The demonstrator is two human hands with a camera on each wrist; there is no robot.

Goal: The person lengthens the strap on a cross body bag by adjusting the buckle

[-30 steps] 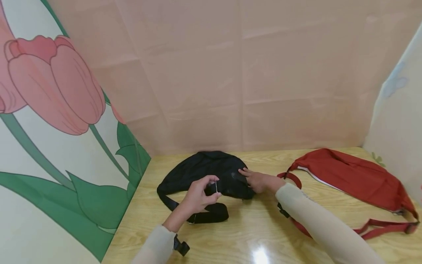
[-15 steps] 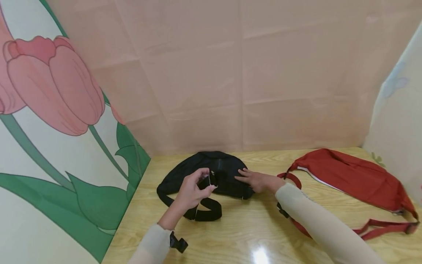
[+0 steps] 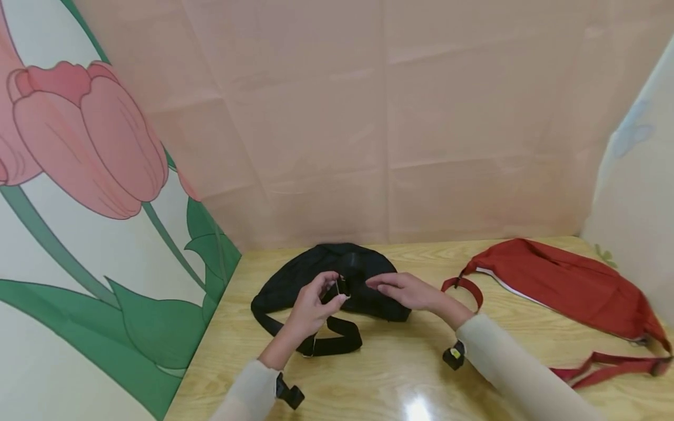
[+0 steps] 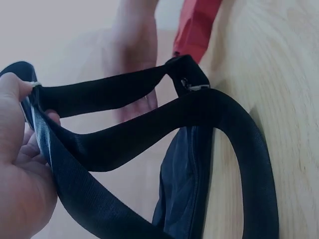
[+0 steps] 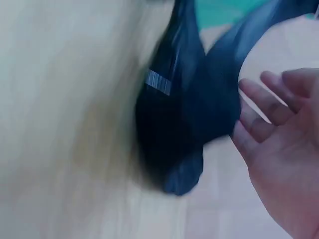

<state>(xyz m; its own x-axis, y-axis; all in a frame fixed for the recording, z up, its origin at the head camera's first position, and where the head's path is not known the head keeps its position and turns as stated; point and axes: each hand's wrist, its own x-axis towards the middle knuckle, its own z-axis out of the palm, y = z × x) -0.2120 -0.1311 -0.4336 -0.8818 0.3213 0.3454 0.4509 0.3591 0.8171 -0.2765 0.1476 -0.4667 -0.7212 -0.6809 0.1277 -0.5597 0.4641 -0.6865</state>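
A black waist bag (image 3: 321, 263) lies on the wooden table in the head view, its zip edge facing the front. My left hand (image 3: 309, 310) pinches a fold of the bag's black strap (image 4: 117, 147) between thumb and fingers, holding it up in front of the bag. One loop of the strap droops to the table below that hand. My right hand (image 3: 408, 290), fingers extended, hovers over the bag's right end. In the right wrist view its fingers (image 5: 256, 94) overlap the dark strap edge, with nothing gripped; the bag is blurred there.
A red waist bag (image 3: 563, 286) lies at the right, its red strap (image 3: 595, 365) spread toward the front under my right sleeve. Pinkish sheeting (image 3: 421, 146) backs the table (image 3: 368, 386). A tulip-printed panel (image 3: 95, 146) borders the left side.
My right hand has lifted off the bag's right side, its fingers drawing together. My left hand shifted slightly left, then back, keeping hold of the strap. The red bag has stayed put.
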